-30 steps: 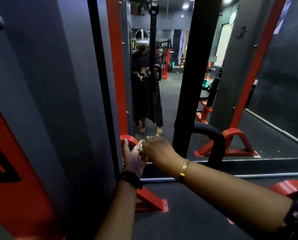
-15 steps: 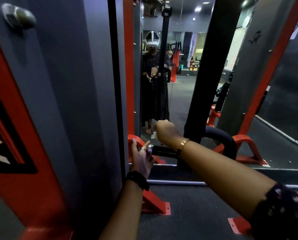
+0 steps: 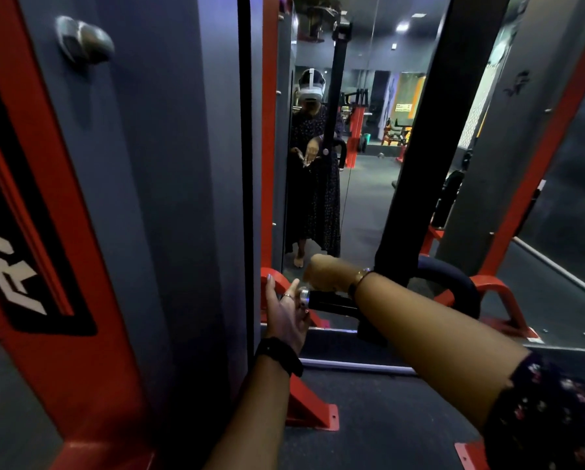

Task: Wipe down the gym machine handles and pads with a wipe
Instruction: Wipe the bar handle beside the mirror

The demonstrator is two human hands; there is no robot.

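Black rubber covered the short horizontal handle (image 3: pixel 331 302), which projected leftward from the foot of the black upright (image 3: pixel 420 147) and ended in a chrome cap (image 3: pixel 304 295). The left hand (image 3: pixel 286 315) stood at that capped end, palm turned toward it, its fingers (image 3: pixel 270 284) straight, pointing up and gripping nothing. The thumb lay just beside the cap, though contact could not be confirmed. A ring (image 3: pixel 287 296) showed on one finger and a black band (image 3: pixel 279 355) circled the wrist.

The right hand (image 3: pixel 325 271) was held just above the handle, the back of the hand toward the camera and its fingers curled under. What, if anything, they enclosed could not be told. A gold bracelet (image 3: pixel 359 278) sat at the right wrist, and a dark floral sleeve (image 3: pixel 549 412) covered the upper arm. Beyond the forearm, a curved padded bar (image 3: pixel 454 283) arched beside the foot of the upright.

To the left stood a grey machine panel (image 3: pixel 168 164) with a red stripe (image 3: pixel 46 198) and a metal knob (image 3: pixel 84 39). Red frame feet (image 3: pixel 311 412) rested on dark flooring (image 3: pixel 386 418). A mirror (image 3: pixel 362 205) ahead reflected the person, who wore a white headset (image 3: pixel 311 86).
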